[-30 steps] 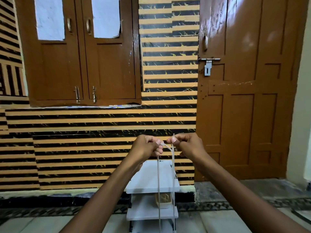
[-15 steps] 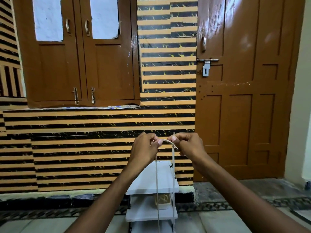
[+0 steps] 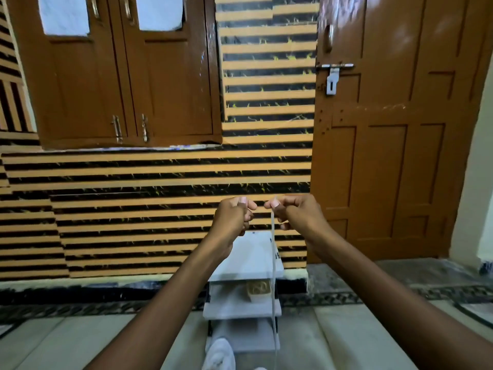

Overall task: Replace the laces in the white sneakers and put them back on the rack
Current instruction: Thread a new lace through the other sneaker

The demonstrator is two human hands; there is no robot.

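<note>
The right hand [image 3: 298, 217] pinches the thin, flat white shoelace [image 3: 273, 276] between thumb and forefinger, its other fingers curled in. A short tip stands up above the pinch, and the rest hangs straight down below the fingers. The left hand [image 3: 233, 218] is just beside it, thumb pressed to curled fingers. No strand shows under it, so I cannot tell whether it holds any lace.

The white fabric sneaker [image 3: 220, 353] lies far below both hands at the bottom edge, in front of the white three-shelf plastic rack [image 3: 240, 257]. A small tan woven basket [image 3: 258, 289] sits on its middle shelf.

The step in hand appears to be readying the lace for threading. To do it well, keep the pinch close to the tip so the end stays stiff. Let the hanging length untwist before lowering it to the eyelets.
</note>
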